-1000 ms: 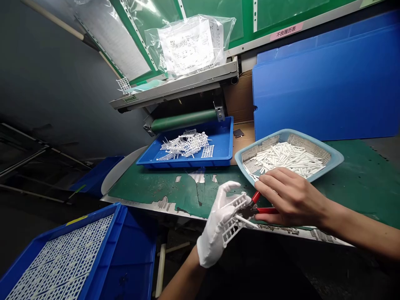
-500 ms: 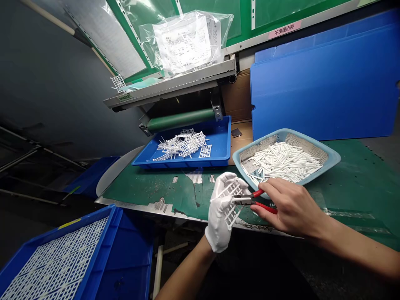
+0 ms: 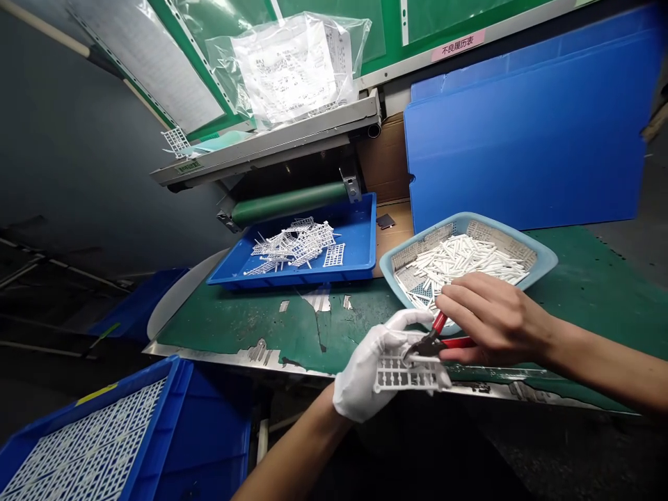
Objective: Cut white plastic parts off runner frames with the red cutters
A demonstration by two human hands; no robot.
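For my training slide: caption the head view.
Gloved left hand holds a white plastic frame; bare right hand grips red-handled nippers.

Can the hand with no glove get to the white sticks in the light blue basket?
Probably yes. The bare right hand sits over the edge of the light blue basket, right by the white sticks, with nothing between them. It is holding red-handled cutters, though.

At twelve o'clock, a clear plastic bag (image 3: 287,69) of papers lay on a metal shelf (image 3: 266,142). A blue corrugated board (image 3: 522,132) stood at one o'clock, a shallow blue tray (image 3: 355,229) of white plastic lattice pieces (image 3: 295,243) sat on the green counter (image 3: 234,327) at eleven, and a blue crate (image 3: 219,445) sat at seven.
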